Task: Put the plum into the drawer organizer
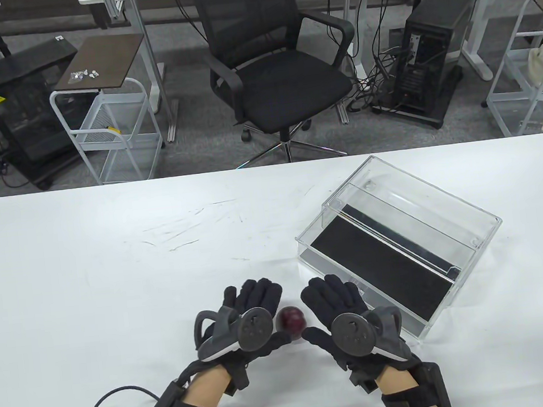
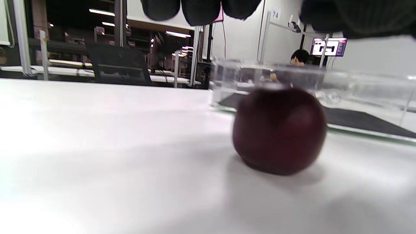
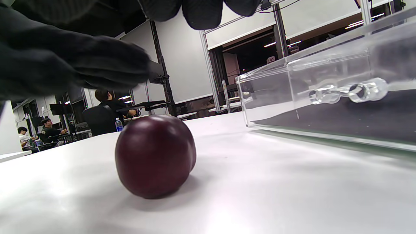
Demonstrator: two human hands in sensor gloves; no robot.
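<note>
A dark red plum [image 1: 291,321] lies on the white table [image 1: 112,259], between my two hands. It also shows in the left wrist view [image 2: 279,130] and in the right wrist view [image 3: 155,155], with nothing touching it. My left hand [image 1: 255,307] rests just left of the plum, fingers spread forward. My right hand [image 1: 332,301] rests just right of it, fingers spread, close to the near corner of the clear drawer organizer [image 1: 397,243]. The organizer has a black liner and shows in both wrist views [image 2: 325,84] [image 3: 325,84]. Both hands hold nothing.
The organizer stands at the right of the table, set at an angle. A black cable [image 1: 113,404] loops on the table near the left forearm. An office chair [image 1: 276,67] stands beyond the far edge.
</note>
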